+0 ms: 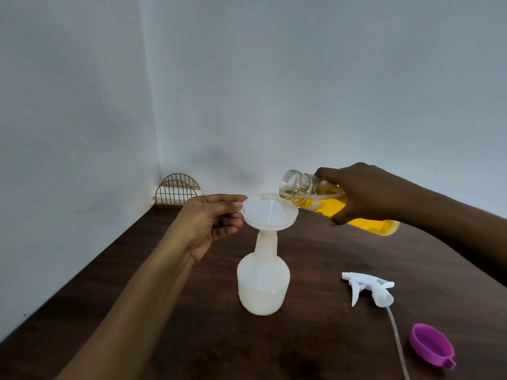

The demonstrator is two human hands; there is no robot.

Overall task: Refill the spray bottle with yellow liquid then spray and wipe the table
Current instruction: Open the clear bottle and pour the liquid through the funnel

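Note:
A translucent white spray bottle (262, 283) stands upright on the dark wooden table (192, 338), its top off and a little liquid in its base. A white funnel (270, 212) sits in its neck. My left hand (212, 222) pinches the funnel's rim on the left side. My right hand (362, 192) grips a clear bottle of yellow liquid (329, 200), tilted with its open mouth over the funnel's right edge. A thin stream runs into the funnel. The white trigger sprayer head (370, 289) with its dip tube lies on the table to the right.
A purple cap (430, 344) lies upturned near the table's front right. A gold wire rack (177, 192) stands in the far corner against the grey walls. The wall runs along the table's left edge.

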